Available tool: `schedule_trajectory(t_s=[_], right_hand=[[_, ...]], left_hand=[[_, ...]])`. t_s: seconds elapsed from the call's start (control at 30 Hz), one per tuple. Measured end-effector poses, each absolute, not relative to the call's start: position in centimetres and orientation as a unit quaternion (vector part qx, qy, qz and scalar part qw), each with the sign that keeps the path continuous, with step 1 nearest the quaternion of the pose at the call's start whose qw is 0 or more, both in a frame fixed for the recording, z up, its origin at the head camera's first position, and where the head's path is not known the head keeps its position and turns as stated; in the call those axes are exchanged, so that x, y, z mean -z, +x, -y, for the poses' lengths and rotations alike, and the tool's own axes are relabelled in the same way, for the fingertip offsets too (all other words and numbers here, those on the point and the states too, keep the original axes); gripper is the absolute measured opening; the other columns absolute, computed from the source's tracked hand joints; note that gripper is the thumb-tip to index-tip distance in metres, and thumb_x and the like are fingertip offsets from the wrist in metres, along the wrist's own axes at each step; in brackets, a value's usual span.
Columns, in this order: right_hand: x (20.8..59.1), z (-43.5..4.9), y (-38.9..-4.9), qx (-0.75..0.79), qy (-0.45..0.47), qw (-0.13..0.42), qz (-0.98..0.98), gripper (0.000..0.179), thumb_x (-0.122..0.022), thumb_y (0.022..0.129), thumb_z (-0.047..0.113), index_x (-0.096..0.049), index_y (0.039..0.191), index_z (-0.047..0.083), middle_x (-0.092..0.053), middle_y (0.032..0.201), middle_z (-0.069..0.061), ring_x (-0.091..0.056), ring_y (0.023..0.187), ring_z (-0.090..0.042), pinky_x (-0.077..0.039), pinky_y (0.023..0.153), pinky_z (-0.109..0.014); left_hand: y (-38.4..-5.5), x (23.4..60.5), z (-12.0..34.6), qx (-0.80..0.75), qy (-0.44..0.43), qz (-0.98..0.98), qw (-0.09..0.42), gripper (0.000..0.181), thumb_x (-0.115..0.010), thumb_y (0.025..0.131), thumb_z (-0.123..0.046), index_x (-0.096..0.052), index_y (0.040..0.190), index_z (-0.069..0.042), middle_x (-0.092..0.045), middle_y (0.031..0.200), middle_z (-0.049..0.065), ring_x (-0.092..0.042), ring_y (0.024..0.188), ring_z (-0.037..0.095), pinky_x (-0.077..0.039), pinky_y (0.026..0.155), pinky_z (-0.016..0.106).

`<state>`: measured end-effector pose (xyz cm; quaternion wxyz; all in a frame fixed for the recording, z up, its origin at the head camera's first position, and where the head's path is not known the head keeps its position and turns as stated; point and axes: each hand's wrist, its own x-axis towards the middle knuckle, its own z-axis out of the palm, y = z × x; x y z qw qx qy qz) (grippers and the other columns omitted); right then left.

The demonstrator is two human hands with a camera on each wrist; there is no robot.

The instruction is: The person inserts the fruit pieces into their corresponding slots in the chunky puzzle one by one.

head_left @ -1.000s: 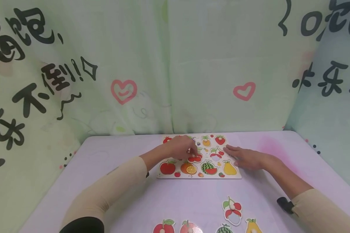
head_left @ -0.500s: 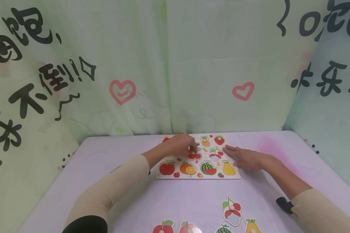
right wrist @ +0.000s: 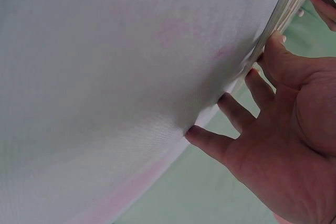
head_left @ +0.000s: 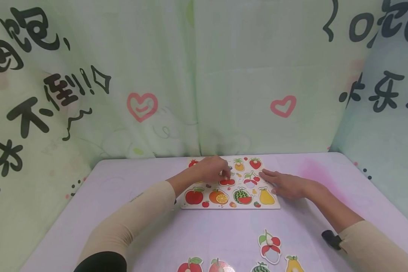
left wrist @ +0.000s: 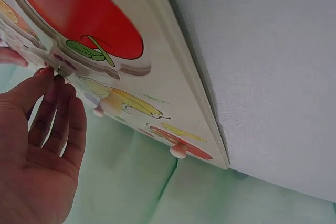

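A white fruit puzzle board lies at the back of the table. My left hand reaches over its middle and pinches a cherry puzzle piece from above, thumb and fingertips together. In the left wrist view the left hand has its fingertips close against the board, and they hide the spot they grip. My right hand lies with spread fingers along the board's right edge, thumb on the board. The right wrist view shows the right hand's fingers touching the tabletop.
Loose knobbed pieces lie near the front: a red-fruit piece, an apple, a peach, a watermelon and a pear. Knobbed banana and pomegranate pieces sit on the board. A green curtain hangs behind.
The head view has shifted very slightly. Both hands stay at nearly the same places on the board, the left still at the cherry piece.
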<state>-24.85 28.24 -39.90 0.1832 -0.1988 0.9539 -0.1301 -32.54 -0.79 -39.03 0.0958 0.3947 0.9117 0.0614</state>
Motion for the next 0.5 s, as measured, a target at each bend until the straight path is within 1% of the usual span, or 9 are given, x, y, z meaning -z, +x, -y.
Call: schedule_trajectory(t_s=[0.5], right_hand=[[39.59,-28.16,-24.77,0.138,-0.193,0.19,-0.953,0.073,-0.066,0.101,0.023,-0.031,0.163,0.009,-0.025,0.17,-0.022,-0.026,0.151,-0.056,-0.036,0.114,-0.069]], left_hand=[[-32.47,38.97,0.76,-0.057,0.392,-0.913,0.095,0.018,-0.075,0.097,-0.025,-0.08,0.115,-0.026,-0.074,0.109,-0.009,-0.062,0.103,0.007,-0.053,0.087,0.023]])
